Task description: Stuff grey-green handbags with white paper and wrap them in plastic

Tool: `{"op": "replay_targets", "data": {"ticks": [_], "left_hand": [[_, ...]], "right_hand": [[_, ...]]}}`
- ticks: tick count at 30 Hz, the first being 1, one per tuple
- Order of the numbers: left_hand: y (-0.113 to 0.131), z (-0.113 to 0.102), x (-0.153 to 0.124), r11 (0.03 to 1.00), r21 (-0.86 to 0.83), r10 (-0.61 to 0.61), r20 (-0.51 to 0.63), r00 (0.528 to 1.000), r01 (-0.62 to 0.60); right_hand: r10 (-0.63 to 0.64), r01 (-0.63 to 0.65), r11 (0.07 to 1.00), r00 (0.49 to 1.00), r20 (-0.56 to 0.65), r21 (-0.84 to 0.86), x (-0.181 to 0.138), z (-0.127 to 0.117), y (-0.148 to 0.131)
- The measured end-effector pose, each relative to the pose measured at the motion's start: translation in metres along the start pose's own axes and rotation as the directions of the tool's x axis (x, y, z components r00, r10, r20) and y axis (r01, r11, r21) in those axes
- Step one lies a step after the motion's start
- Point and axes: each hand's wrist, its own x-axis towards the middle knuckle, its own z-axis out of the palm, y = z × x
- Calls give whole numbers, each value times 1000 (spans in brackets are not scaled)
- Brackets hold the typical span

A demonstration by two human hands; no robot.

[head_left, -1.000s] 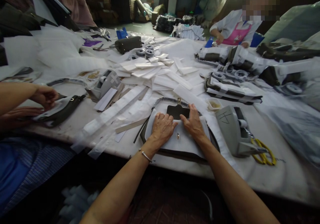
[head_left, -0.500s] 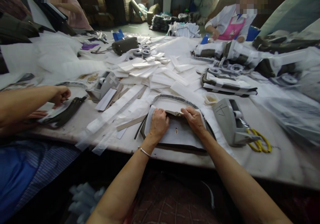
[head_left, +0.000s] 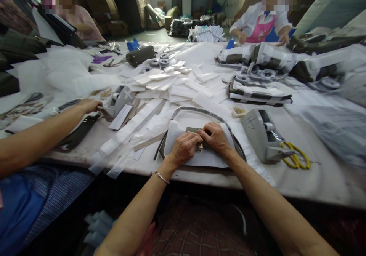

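Observation:
A dark handbag wrapped in white paper (head_left: 183, 155) lies flat at the near table edge, its curved strap (head_left: 197, 111) arching behind it. My left hand (head_left: 184, 147) and my right hand (head_left: 214, 136) meet over the bag's middle. Both have curled fingers pressing the dark flap (head_left: 193, 130) down onto the paper, around a small metal clasp. A thin bracelet sits on my left wrist.
A grey tape dispenser (head_left: 261, 136) and yellow scissors (head_left: 297, 159) lie to the right. A second dispenser (head_left: 118, 100) sits left, where a neighbour's hand (head_left: 88, 105) reaches. White paper strips (head_left: 171, 84) cover the middle. Two other people work at the far side.
My hands folded the dark flap from the bag's far edge down towards me and now pinch it at the centre. The neighbour's hand moved right towards the left dispenser.

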Motion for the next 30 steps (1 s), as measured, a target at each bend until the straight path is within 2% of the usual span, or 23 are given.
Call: {"op": "replay_targets", "data": {"ticks": [5, 9, 12, 16, 21, 26, 30], "left_hand": [[3, -3, 4, 994, 51, -98, 27, 995, 96], [2, -2, 4, 995, 24, -94, 24, 995, 93], [0, 0, 6, 995, -23, -93, -8, 996, 92], [-3, 3, 6, 992, -84, -105, -66, 992, 99], [-4, 4, 2, 994, -74, -86, -93, 992, 79], [0, 1, -1, 999, -33, 7, 57, 998, -5], [2, -1, 0, 997, 73, 16, 226, 974, -33]], "right_hand": [[113, -133, 977, 986, -122, -169, -1, 1, -4], [227, -249, 944, 967, -120, -219, 1, 2, -6], [313, -319, 919, 948, -65, -232, 4, 2, -8], [361, -346, 904, 933, 12, -250, 7, 0, -10], [311, -310, 939, 950, -17, -151, 7, 0, -4], [258, -247, 963, 960, -107, 105, 3, -1, 5], [272, -257, 955, 958, -93, 148, 2, 1, 8]]}}
